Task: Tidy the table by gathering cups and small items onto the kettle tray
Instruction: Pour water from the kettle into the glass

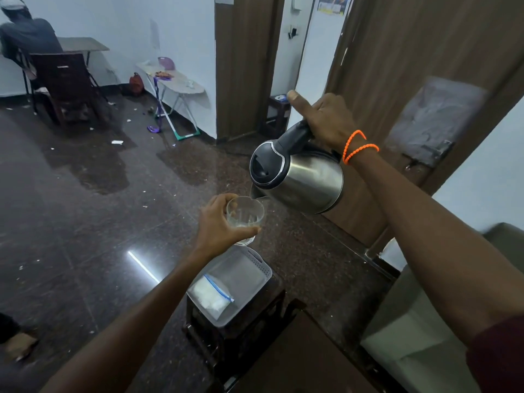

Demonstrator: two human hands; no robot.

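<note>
My right hand [326,117] grips the black handle of a steel electric kettle [306,177], which is tilted with its spout over a clear glass [246,215]. My left hand [218,225] holds that glass from the left side, in the air above the floor. A little water shows in the glass. Below them a grey plastic tray [256,266] sits on a small dark stool [235,336]; a clear zip bag [211,293] with a blue seal lies inside the tray.
A dark polished floor [85,222] with scattered litter spreads to the left. A brown door [411,66] stands behind the kettle. A pale seat [411,336] is at the right. Far left, a person [25,32] sits on a chair by a desk; an ironing board [175,80] stands against the wall.
</note>
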